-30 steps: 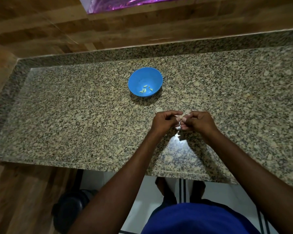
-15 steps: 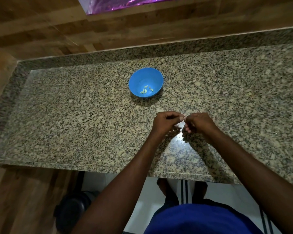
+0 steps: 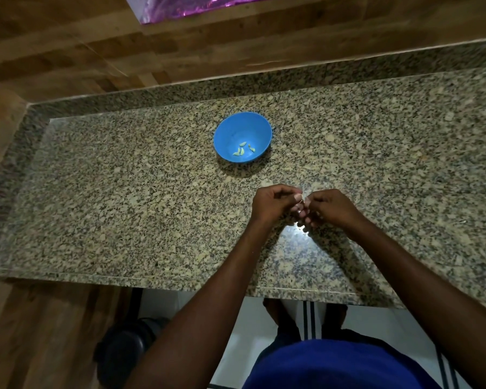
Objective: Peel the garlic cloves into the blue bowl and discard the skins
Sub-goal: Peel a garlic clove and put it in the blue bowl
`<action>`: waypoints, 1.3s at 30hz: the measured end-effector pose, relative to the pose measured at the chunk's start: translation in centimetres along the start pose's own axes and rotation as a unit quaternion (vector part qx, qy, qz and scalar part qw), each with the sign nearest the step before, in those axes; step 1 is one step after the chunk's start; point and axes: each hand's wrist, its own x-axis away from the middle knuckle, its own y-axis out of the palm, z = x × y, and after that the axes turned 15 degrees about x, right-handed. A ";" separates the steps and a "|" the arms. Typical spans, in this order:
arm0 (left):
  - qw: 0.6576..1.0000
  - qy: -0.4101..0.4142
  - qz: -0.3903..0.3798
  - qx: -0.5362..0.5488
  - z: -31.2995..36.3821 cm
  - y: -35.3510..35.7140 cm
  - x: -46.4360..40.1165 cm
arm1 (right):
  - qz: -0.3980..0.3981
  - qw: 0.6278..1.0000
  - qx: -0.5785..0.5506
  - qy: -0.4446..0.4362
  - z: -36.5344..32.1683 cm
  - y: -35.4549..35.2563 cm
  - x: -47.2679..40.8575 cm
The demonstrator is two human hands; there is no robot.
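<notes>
Right now the garlic clove (image 3: 301, 203) is only a tiny pale speck, pinched between the two hands near the middle of the frame, a bit right of center. It is too small and too hidden to tell how much skin is left on it. The left hand (image 3: 274, 204) has its fingers curled, with thumb and finger pinching at the clove. The right hand (image 3: 327, 209) is curled too, and its grip is on the same little piece from the other side. Both hands hover just over the bench (image 3: 124, 192), which is speckled stone.

Above the hands in the frame sits the blue bowl (image 3: 261, 127), standing apart from them. A few peeled cloves (image 3: 243, 149) lie at its bottom, so some of the job looks done.

What could go wrong? The clove is small and may be slippery, so a hard pull on the skin could make it pop out and roll off the near edge of the bench to the floor. Bits of skin are pale like the stone, so they could drop, hide in the speckles and get missed. Skin could also stick to fingers and fall into the bowl with the clove.
</notes>
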 end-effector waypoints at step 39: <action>0.946 0.174 -0.117 -0.248 0.6 2.1 -0.6 | -0.161 0.884 -0.380 0.218 1.2 -3.2 -1.2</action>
